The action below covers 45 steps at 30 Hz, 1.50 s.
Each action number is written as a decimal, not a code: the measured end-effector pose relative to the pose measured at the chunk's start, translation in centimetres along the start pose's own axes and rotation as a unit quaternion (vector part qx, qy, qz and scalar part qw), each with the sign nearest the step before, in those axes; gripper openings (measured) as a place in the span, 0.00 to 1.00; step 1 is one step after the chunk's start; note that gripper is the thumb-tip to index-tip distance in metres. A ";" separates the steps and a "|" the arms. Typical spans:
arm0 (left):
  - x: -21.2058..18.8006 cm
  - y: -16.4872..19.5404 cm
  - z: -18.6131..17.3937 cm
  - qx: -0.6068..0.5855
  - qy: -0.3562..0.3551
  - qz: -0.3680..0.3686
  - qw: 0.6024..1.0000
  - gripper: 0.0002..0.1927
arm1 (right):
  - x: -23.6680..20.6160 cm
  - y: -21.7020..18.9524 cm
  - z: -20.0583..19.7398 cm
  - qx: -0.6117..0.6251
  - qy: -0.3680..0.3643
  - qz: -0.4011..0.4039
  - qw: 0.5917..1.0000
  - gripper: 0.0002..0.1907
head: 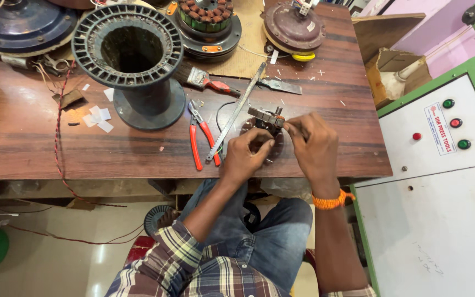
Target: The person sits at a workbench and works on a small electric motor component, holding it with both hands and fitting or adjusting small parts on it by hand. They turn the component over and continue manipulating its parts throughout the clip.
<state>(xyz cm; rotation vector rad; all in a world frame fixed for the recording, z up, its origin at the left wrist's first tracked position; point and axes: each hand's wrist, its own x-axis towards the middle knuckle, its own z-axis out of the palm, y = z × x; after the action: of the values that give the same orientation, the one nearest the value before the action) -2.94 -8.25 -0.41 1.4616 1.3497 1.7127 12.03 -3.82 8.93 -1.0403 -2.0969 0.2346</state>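
Observation:
My left hand grips the near edge of a small round dark motor part resting on the wooden workbench. My right hand pinches something thin at the part's right side, next to a grey metal fitting on top of it. What the fingers pinch is too small to tell. A hacksaw blade lies diagonally just left of my left hand, beside red-handled pliers.
A big black ribbed spool stands at the back left. A paintbrush, a flat metal blade, several fan motor parts and paper scraps lie around. A green-framed white control cabinet stands to the right.

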 end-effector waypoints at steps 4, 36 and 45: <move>0.3 -0.9 0.3 -0.053 0.042 -0.089 0.994 0.07 | 2.8 -0.1 1.2 0.031 -0.031 0.054 0.998 0.04; 8.6 1.5 -4.1 0.164 -0.179 0.218 0.945 0.35 | 3.1 10.6 0.3 0.280 -0.032 0.356 0.891 0.07; 8.5 -0.3 -3.6 0.140 -0.173 0.192 0.956 0.25 | 0.2 4.5 -1.7 0.231 -0.104 0.252 0.934 0.06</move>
<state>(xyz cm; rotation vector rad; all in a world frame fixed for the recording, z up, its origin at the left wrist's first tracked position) -8.80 -2.11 3.15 2.1900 1.2051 1.4183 15.92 -1.02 8.09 -1.2732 -1.7787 1.0776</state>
